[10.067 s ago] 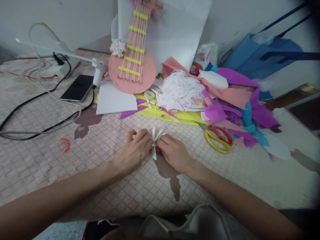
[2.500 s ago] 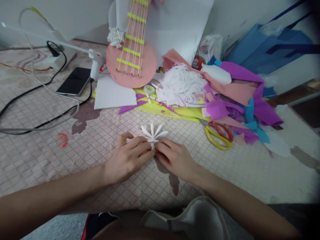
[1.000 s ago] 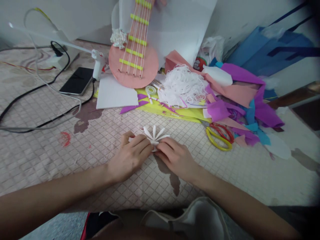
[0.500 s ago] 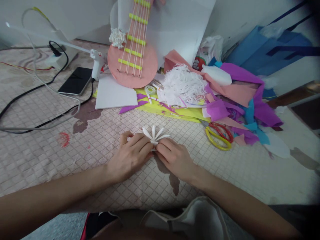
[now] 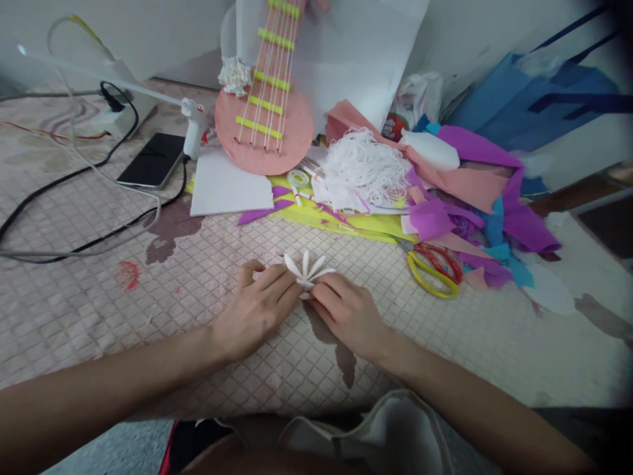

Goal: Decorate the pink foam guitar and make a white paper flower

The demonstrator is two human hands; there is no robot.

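Note:
Between my two hands is a small white flower (image 5: 305,268) with several narrow petals fanned out away from me. My left hand (image 5: 262,307) pinches its left side, the fingers closed near the base of the petals. On the right side my right hand (image 5: 349,313) grips it the same way, fingertips pressed together. The fingers cover the lower petals and part of the centre. Both hands stay low over the quilted tablecloth (image 5: 208,382).
Behind stand a pink paper guitar (image 5: 267,145) and a white glue gun (image 5: 194,128) beside a phone (image 5: 152,160). White string (image 5: 366,168), purple felt (image 5: 524,198) and red-and-yellow scissors (image 5: 432,272) lie to the right. Black cables (image 5: 47,181) loop at left.
My view has shifted very slightly. Both hands keep their hold on the white flower in nearly the same place, and its petals look barely altered.

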